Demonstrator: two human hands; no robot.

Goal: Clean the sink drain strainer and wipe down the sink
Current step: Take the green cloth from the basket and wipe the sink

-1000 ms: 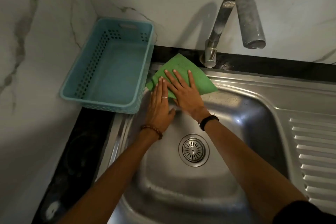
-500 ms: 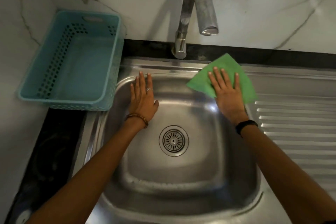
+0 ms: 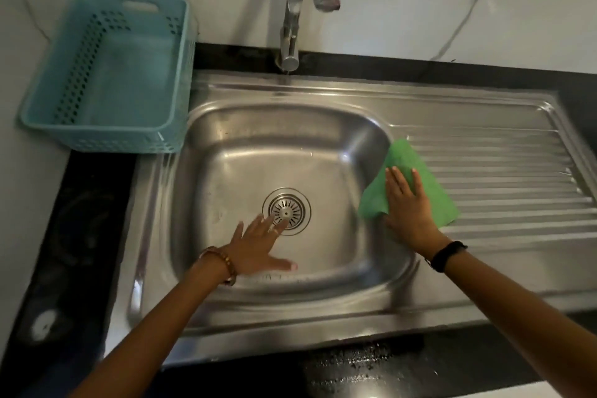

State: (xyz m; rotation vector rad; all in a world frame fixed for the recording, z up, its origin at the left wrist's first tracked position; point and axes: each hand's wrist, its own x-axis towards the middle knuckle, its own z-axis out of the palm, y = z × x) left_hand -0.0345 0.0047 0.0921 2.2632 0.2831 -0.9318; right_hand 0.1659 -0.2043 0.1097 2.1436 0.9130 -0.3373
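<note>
Pressing flat with straight fingers, the right hand point(image 3: 409, 207) pins a green square cleaning cloth point(image 3: 408, 181) over the right rim of the stainless-steel sink point(image 3: 226, 152), where basin meets ribbed drainboard point(image 3: 504, 171). The left hand point(image 3: 258, 245) lies spread and empty inside the basin, blurred, fingertips reaching the edge of the round metal drain strainer point(image 3: 287, 211). A pale blue perforated plastic basket point(image 3: 109, 74) sits left of the chrome tap point(image 3: 300, 6).

a strainer point(image 3: 287, 211) sits in the sink point(image 3: 323, 100), a basket point(image 3: 106, 74) left of it, a faucet point(image 3: 295, 10) behind, a cloth point(image 3: 429, 184) on its right rim.
</note>
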